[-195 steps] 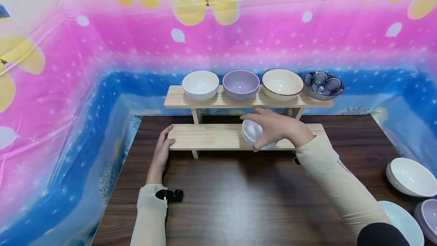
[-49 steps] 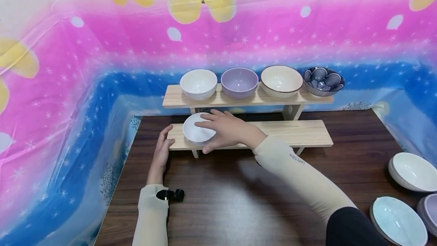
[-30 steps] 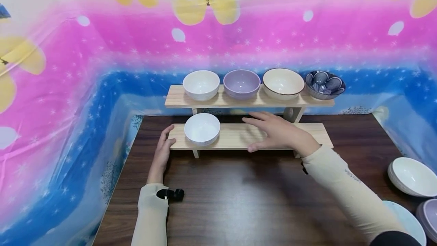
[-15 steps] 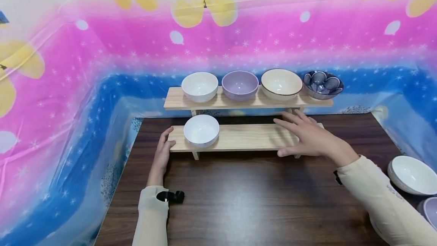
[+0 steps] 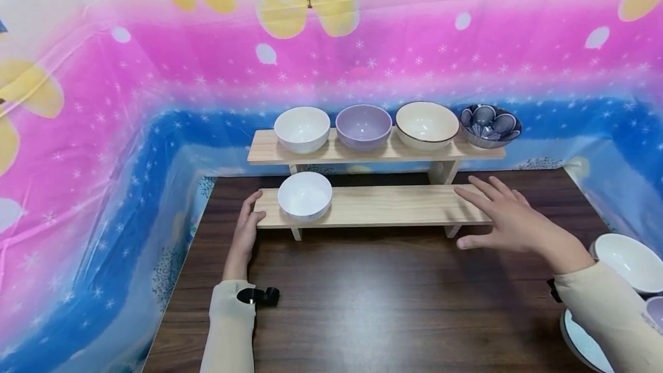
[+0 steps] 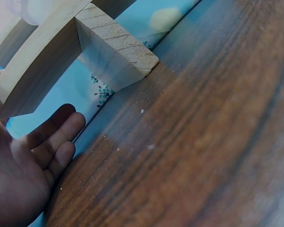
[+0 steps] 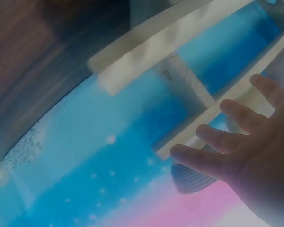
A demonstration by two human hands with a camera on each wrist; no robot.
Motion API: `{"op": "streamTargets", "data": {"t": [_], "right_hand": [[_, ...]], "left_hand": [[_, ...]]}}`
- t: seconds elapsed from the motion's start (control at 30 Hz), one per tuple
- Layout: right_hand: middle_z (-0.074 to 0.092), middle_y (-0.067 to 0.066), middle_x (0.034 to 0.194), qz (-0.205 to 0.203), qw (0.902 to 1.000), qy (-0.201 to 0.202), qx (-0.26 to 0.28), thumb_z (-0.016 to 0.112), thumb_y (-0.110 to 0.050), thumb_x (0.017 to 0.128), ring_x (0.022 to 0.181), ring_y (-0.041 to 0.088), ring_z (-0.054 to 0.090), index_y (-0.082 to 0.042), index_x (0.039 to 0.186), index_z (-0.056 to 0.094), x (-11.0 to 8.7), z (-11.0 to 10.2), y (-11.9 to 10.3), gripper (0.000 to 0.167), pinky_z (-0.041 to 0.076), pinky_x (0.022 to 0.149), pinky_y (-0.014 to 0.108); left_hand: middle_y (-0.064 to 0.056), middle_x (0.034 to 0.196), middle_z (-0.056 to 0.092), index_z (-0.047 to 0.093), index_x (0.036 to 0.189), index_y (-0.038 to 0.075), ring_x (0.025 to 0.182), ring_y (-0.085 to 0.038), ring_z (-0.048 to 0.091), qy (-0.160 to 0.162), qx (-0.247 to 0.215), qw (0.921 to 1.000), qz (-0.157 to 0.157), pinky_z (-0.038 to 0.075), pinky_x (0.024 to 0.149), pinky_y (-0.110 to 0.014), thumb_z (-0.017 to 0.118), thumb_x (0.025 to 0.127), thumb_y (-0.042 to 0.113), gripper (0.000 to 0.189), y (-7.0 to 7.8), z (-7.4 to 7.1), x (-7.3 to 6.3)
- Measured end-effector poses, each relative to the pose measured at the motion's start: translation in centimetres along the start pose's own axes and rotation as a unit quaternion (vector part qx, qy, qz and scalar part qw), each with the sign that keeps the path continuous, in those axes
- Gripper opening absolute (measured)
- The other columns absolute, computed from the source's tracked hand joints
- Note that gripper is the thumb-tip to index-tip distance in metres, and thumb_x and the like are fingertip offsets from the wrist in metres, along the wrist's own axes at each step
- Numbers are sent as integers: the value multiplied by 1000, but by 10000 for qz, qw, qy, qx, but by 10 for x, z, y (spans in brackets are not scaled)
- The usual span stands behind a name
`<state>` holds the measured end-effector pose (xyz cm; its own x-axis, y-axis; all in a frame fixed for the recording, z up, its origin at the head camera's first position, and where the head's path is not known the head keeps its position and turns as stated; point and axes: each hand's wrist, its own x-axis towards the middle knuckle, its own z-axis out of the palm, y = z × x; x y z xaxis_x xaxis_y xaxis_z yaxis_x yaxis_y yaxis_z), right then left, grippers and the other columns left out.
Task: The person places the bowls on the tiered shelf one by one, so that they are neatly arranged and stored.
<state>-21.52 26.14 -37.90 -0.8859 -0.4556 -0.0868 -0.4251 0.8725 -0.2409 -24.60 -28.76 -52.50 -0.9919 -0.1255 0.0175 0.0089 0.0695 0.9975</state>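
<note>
A two-tier wooden shelf (image 5: 383,206) stands on the dark table. My left hand (image 5: 244,235) holds the left end of its lower board, thumb and index finger at the board's end; in the left wrist view the other fingers (image 6: 61,127) extend below the board. On that board, near the left hand, sits a white bowl (image 5: 305,195). My right hand (image 5: 510,217) hovers by the board's right end, fingers spread and holding nothing. The upper board carries a white bowl (image 5: 302,129), a purple bowl (image 5: 364,126), a cream bowl with a dark rim (image 5: 427,125) and a dark patterned bowl (image 5: 489,125) containing small dark pieces.
At the table's right edge stand stacked white bowls (image 5: 627,261), a purple bowl (image 5: 656,309) and a pale blue dish (image 5: 585,341), the dish partly hidden by the right sleeve. A colourful printed cloth (image 5: 207,62) hangs behind and beside the table.
The white bowl was shifted left along the lower board by my right hand, then let go. That hand has since moved right, fingers spread. The left hand has stayed at the shelf's end.
</note>
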Motion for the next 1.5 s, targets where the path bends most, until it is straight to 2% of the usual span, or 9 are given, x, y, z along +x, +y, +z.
{"op": "streamTargets", "data": {"t": [0.23,0.43,1.0,1.2,1.5], "right_hand": [[20,24,172,248,9997,49,47,81,-72,78,153,60,11,-21,168,33,-22,4,12,114,13,105,87],[21,24,172,386,9990,192,87,83,-71,76,152,62,10,-21,168,33,-37,9,26,116,15,103,87],[25,26,169,568,9982,212,-20,86,-69,74,149,66,14,-20,165,39,-69,23,45,113,20,98,87],[23,28,168,664,9977,164,-4,85,-69,76,148,68,12,-19,166,36,-79,29,50,114,19,97,88],[25,35,164,852,9961,167,-134,88,-65,75,140,75,18,-17,167,33,-100,45,64,117,21,92,91]], "left_hand": [[-8,173,22,35,165,13,158,-33,19,-35,-14,10000,-87,14,124,-58,45,104,12,63,0,0,-2],[-9,172,24,36,165,12,156,-34,22,-58,-91,9999,-3,17,123,-57,45,103,12,63,0,0,-2],[-9,173,22,35,165,13,157,-34,22,-44,-20,10000,-57,16,123,-58,45,103,13,63,2,0,-2],[-10,172,24,36,165,13,156,-35,23,25,3,10000,-61,16,123,-58,45,102,14,63,2,0,-2],[-10,172,24,37,165,13,156,-35,24,-31,-62,10000,-8,17,122,-57,45,103,14,62,0,1,-2]]}}
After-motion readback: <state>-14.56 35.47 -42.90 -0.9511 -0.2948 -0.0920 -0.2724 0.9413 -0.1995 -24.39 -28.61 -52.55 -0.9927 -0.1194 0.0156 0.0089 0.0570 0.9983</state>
